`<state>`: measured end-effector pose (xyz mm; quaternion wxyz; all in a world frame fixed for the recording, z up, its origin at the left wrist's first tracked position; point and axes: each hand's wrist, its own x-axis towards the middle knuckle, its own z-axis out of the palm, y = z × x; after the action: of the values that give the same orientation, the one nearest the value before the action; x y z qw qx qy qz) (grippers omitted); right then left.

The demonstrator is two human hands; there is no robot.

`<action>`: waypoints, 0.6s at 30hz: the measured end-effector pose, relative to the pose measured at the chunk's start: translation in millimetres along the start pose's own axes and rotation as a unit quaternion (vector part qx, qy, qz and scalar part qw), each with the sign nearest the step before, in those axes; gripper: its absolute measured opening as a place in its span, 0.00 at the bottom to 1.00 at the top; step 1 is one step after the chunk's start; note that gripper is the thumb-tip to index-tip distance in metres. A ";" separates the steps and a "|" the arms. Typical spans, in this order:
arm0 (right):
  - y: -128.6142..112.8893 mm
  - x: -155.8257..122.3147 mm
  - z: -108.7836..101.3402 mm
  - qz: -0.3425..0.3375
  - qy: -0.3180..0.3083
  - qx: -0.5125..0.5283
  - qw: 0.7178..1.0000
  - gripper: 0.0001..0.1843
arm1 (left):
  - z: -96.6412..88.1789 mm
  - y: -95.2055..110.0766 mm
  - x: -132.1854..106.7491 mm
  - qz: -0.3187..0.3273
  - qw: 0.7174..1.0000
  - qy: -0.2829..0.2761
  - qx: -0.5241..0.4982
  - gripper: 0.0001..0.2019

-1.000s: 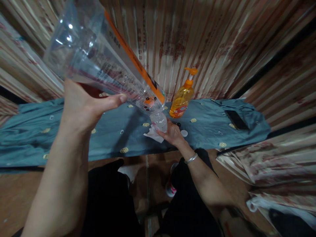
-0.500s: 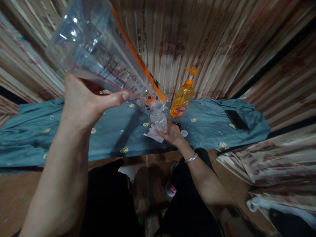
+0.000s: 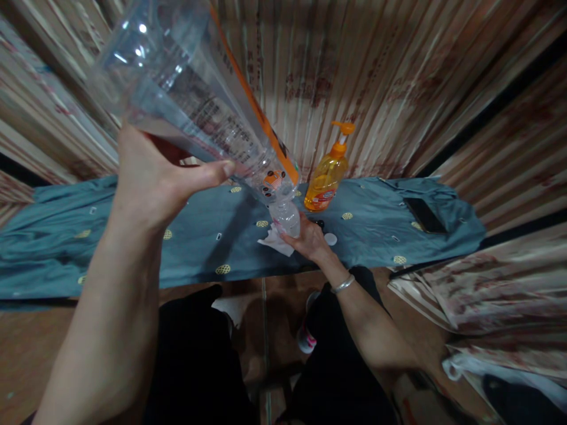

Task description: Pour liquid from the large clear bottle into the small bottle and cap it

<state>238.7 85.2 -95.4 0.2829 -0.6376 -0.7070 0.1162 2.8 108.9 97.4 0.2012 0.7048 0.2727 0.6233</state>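
Note:
My left hand (image 3: pixel 155 177) is closed around a large clear plastic bottle (image 3: pixel 212 124) with an orange-edged label. The bottle is tipped, its base up at the left and its neck down to the right. Its lower end meets a small clear plastic bottle (image 3: pixel 287 217), which my right hand (image 3: pixel 307 237) grips over the cloth-covered surface (image 3: pixel 190 248). The join between the two bottles is hard to make out. Beneath the small bottle lies a crumpled white tissue (image 3: pixel 277 242). Beside my right hand are a white round cap (image 3: pixel 330 239) and a small dark object (image 3: pixel 319 224).
An orange pump bottle (image 3: pixel 325 180) of yellow liquid stands behind my right hand. A dark phone (image 3: pixel 424 215) lies farther right on the cloth. Patterned curtains (image 3: pixel 354 77) hang close behind the surface, and dark bars run along the right.
My left hand and the upper part of the large bottle have shifted slightly right and up. The right hand and small bottle look unmoved.

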 end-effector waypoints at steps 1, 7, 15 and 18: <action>-0.4 0.1 -0.3 0.001 -0.001 0.000 1.000 0.35 | 0.3 1.3 0.3 0.002 1.000 -0.001 -0.001 0.28; -3.0 0.9 -1.8 0.011 -0.009 -0.010 1.000 0.36 | 2.4 8.4 -1.0 -0.030 0.999 -0.009 0.028 0.29; 0.0 1.0 1.1 0.001 0.004 -0.010 1.000 0.35 | -0.1 5.3 -0.5 0.008 0.997 -0.054 0.059 0.26; 1.8 1.2 3.1 -0.001 0.007 -0.009 1.000 0.34 | -0.3 4.9 -0.8 0.015 0.996 -0.055 0.070 0.29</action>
<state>238.4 87.2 -98.5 0.2824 -0.6403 -0.7065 0.1053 3.1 104.6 99.8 0.1561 0.7544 0.2936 0.5659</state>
